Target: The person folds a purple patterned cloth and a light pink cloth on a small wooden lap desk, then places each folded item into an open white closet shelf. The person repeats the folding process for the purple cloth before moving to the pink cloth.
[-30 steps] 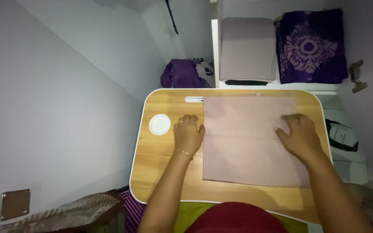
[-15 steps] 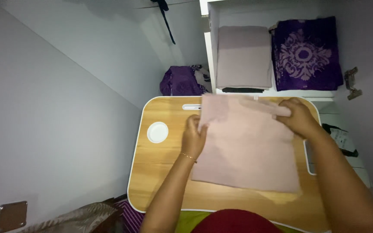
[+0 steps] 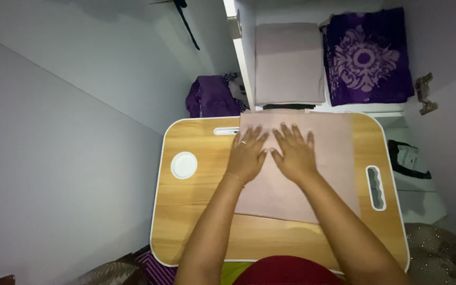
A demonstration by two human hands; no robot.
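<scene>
This is looking like a room in a home, a bedroom corner. A small wooden lap worktop (image 3: 196, 200) is sitting over the person's knees, an open white wardrobe shelf (image 3: 376, 108) is holding folded mauve cloth (image 3: 289, 63) and purple patterned fabric (image 3: 366, 58), and plain painted walls are closing in tightly.
</scene>
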